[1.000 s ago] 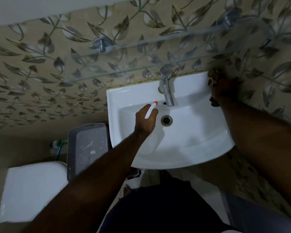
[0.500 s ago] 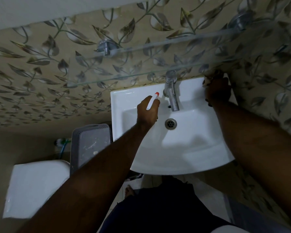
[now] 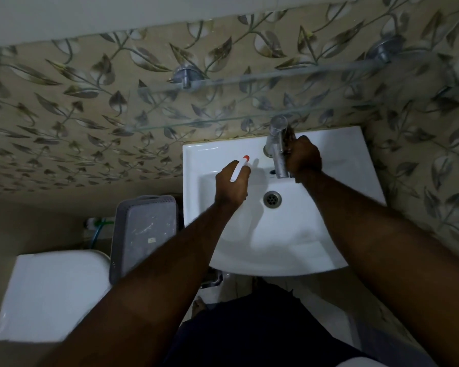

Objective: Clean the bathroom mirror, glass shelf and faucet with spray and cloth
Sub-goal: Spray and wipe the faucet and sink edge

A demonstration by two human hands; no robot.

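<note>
Now my right hand (image 3: 304, 157) is closed around a dark cloth (image 3: 289, 136), pressed against the right side of the faucet (image 3: 277, 149) at the far edge of the sink (image 3: 355, 165). My left hand (image 3: 232, 185) is wrapped around the spray bottle (image 3: 239, 168), its red tip pointing away from me, held above the left of the basin and just left of the faucet.

To do this step well, I think I should wrap the cloth right round the spout and draw it from the base to the mouth, then work the head and the seam where metal meets porcelain. The bottle ought to stay clear and aimed at the metal, not at the wall.

The glass shelf (image 3: 223, 102) runs across the wall just above the faucet, on two metal brackets, and nothing stands on it. The mirror is not in view.

As for containers: the basin holds no standing water that I can see, and its drain (image 3: 272, 199) is open. The bottle's level is hidden by my grip. A grey bin (image 3: 146, 229) stands left of the sink; in this dim light I cannot tell whether it is lidded or what it holds.
</note>
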